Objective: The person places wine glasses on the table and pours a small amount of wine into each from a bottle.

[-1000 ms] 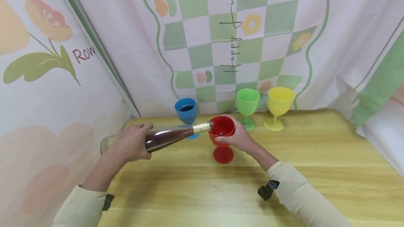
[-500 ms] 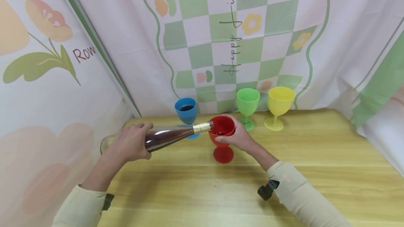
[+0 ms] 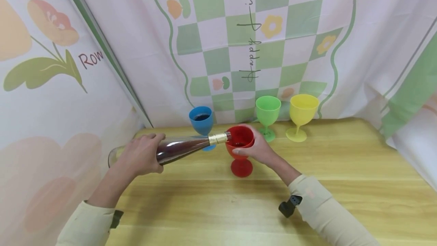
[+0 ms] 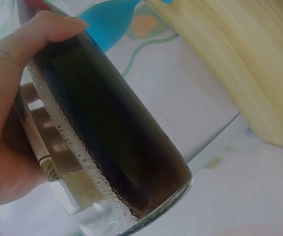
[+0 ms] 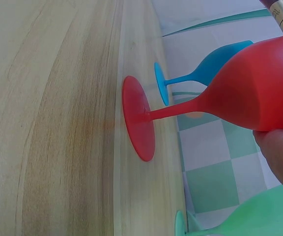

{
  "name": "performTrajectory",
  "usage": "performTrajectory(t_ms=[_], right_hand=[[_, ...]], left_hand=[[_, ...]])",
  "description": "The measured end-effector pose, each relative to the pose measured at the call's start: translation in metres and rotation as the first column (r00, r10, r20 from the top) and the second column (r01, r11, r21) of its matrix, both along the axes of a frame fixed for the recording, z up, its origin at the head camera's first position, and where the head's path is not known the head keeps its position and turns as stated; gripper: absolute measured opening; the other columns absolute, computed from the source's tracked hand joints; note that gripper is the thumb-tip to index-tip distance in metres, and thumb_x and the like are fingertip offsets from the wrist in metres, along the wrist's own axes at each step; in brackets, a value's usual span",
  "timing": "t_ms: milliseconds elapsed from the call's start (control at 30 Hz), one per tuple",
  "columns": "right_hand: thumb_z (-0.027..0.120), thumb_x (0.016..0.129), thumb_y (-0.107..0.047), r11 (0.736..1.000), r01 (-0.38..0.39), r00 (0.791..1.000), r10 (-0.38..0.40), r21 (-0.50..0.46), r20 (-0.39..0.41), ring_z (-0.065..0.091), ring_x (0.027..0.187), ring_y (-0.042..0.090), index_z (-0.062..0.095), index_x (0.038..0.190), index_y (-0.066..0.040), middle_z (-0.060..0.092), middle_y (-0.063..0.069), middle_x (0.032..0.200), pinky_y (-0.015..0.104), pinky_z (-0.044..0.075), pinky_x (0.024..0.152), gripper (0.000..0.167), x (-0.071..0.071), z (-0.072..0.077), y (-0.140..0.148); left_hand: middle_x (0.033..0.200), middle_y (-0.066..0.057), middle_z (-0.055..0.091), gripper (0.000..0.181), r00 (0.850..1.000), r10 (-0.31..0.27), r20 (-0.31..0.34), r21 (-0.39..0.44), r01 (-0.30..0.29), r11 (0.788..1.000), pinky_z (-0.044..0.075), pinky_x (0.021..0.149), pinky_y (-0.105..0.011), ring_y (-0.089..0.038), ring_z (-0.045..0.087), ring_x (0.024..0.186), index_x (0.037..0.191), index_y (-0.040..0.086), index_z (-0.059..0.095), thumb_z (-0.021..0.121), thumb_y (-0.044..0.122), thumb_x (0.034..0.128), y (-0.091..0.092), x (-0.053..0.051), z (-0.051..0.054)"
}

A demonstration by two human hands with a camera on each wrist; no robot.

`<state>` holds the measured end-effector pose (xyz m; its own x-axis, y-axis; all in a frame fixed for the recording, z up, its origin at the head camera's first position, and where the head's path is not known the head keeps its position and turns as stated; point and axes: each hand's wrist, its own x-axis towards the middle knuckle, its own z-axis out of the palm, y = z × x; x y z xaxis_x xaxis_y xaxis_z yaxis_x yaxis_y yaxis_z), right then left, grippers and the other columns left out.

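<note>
Head view: at centre-left, a bottle (image 3: pixel 182 149) is gripped by the left hand (image 3: pixel 140 155), its long axis slanting rightward to the red cup (image 3: pixel 241 138) clasped by the right hand (image 3: pixel 258 149).

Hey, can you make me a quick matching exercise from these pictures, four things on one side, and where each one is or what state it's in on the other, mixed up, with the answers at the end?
Column one
1. Glass bottle
2. Red goblet
3. Blue goblet
4. Yellow goblet

Column two
A. Holds dark liquid, with no hand on it
B. Rightmost goblet in the head view
C. Gripped and tilted by the left hand
D. Held by the right hand

Right pairs: 1-C, 2-D, 3-A, 4-B
</note>
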<state>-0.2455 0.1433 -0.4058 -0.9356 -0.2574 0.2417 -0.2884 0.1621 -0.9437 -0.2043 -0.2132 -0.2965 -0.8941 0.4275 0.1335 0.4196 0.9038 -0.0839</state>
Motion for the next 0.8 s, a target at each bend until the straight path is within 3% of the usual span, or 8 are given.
performTrajectory(t_ms=[233, 533, 800], right_hand=[[0.079, 0.081, -0.005, 1.000, 0.001, 1.000, -0.001, 0.001, -0.002, 0.050, 0.132, 0.041, 0.042, 0.146, -0.003, 0.052, 0.022, 0.144, 0.038, 0.057, 0.092, 0.075, 0.0009, 0.0011, -0.0001], [0.078, 0.080, -0.002, 0.999, -0.020, 1.000, 0.020, -0.034, -0.007, 0.051, 0.131, 0.041, 0.043, 0.145, -0.001, 0.052, 0.024, 0.143, 0.029, 0.056, 0.091, 0.074, -0.0009, -0.0019, 0.0002], [0.078, 0.081, -0.002, 0.999, -0.021, 1.000, 0.020, -0.034, -0.004, 0.050, 0.131, 0.041, 0.043, 0.145, -0.002, 0.052, 0.023, 0.143, 0.031, 0.057, 0.091, 0.074, -0.0012, -0.0020, -0.0004]], left_hand=[[0.105, -0.013, 0.071, 0.082, 1.000, 0.003, 0.003, 0.001, -0.003, 1.000, 0.055, 0.072, -0.048, -0.029, 0.065, 0.087, 0.127, 0.006, 0.059, 0.091, 0.027, 0.0545, 0.0006, 0.0007, 0.0015], [0.103, -0.013, 0.071, 0.081, 1.000, -0.004, -0.012, -0.001, 0.004, 1.000, 0.055, 0.070, -0.050, -0.031, 0.067, 0.087, 0.125, 0.007, 0.059, 0.090, 0.027, 0.0533, 0.0005, 0.0007, 0.0007], [0.102, -0.012, 0.070, 0.080, 1.000, -0.008, -0.018, 0.004, 0.008, 1.000, 0.055, 0.070, -0.050, -0.032, 0.066, 0.086, 0.125, 0.007, 0.059, 0.089, 0.026, 0.0526, -0.0001, -0.0003, 0.0003]])
